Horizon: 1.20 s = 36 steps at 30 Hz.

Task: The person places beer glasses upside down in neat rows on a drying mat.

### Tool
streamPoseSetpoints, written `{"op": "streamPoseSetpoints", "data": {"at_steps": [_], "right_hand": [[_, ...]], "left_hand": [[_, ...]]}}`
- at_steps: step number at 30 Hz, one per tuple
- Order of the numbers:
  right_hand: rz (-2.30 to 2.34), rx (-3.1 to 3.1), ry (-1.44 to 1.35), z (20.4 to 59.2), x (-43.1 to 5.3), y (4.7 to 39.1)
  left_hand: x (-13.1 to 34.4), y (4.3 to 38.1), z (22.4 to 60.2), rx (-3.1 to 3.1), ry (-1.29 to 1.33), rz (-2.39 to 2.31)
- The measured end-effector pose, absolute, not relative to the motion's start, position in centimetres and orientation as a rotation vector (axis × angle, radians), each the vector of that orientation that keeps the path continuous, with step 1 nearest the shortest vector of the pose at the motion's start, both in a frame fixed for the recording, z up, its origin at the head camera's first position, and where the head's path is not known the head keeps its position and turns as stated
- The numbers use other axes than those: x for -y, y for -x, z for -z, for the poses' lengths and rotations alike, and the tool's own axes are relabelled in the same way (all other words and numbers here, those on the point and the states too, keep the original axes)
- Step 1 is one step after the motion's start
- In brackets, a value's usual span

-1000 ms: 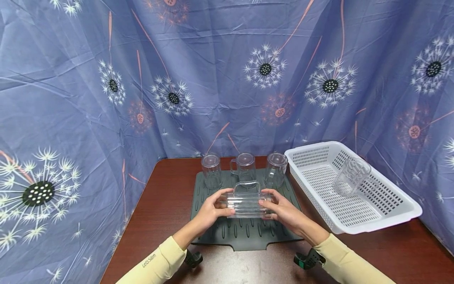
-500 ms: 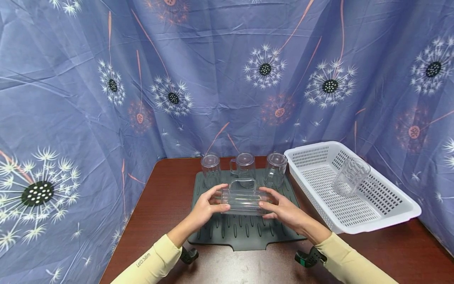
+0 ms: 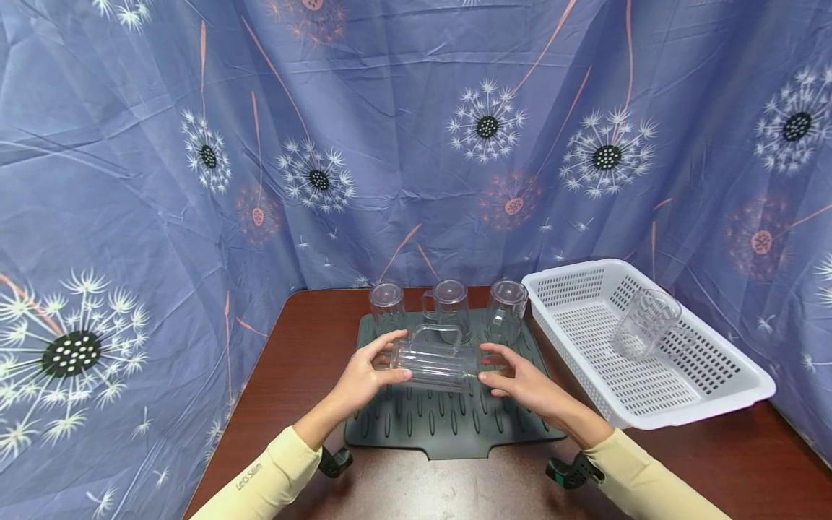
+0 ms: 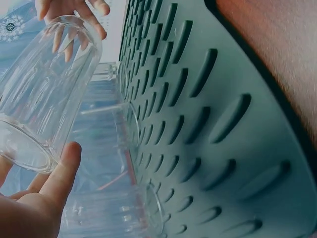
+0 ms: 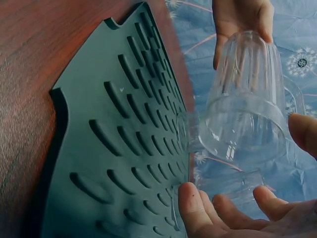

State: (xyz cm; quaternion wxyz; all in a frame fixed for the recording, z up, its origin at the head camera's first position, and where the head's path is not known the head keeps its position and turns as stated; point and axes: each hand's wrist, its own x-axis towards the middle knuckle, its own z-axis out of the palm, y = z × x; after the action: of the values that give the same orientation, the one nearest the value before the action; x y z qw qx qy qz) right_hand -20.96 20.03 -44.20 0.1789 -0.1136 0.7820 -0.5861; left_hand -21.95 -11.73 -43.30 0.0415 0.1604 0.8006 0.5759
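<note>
Above the mat, a clear glass mug (image 3: 432,366) lies on its side in the air, its handle pointing away from me. My left hand (image 3: 365,370) grips it round the base end, thumb in front and fingers behind. By the rim end is my right hand (image 3: 523,384), its fingers loosely bent and spread, apart from the glass in the right wrist view. That view also shows the mug's open rim (image 5: 243,130) facing the right fingertips. In the left wrist view the mug's base (image 4: 25,148) sits against the left fingers.
Three upside-down glass mugs (image 3: 451,307) stand along the back of the dark green drying mat (image 3: 448,433). To the right, a white perforated basket (image 3: 585,361) contains another glass mug (image 3: 643,325). A dandelion-patterned curtain (image 3: 390,144) hangs behind the brown table (image 3: 279,361).
The held mug has moved left with my left hand and its rim end has tipped slightly toward me. My right hand has let go of the rim end.
</note>
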Motion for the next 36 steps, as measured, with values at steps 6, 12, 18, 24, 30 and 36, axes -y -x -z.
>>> {"op": "streamPoseSetpoints", "data": {"at_steps": [6,12,18,24,30,36], "right_hand": [[1.602,-2.286,0.402,44.0,-20.5,21.0],[1.550,-2.347,0.385,44.0,-20.7,20.8],[1.494,-2.411,0.397,44.1,-21.0,20.8],[1.485,-2.443,0.431,43.8,-21.3,20.8],[1.487,-2.472,0.458,43.7,-21.5,20.9],[1.457,-2.526,0.462,43.6,-21.7,21.0]], "left_hand": [[12.5,21.8,42.6,-2.563,-0.516,-1.672],[13.1,21.5,42.2,-2.585,-0.537,-1.645],[13.6,21.4,42.0,-2.631,-0.546,-1.628],[14.1,21.4,41.6,-2.659,-0.561,-1.627],[14.6,21.4,41.2,-2.755,-0.590,-1.563],[15.0,21.4,40.8,-2.851,-0.591,-1.476]]}}
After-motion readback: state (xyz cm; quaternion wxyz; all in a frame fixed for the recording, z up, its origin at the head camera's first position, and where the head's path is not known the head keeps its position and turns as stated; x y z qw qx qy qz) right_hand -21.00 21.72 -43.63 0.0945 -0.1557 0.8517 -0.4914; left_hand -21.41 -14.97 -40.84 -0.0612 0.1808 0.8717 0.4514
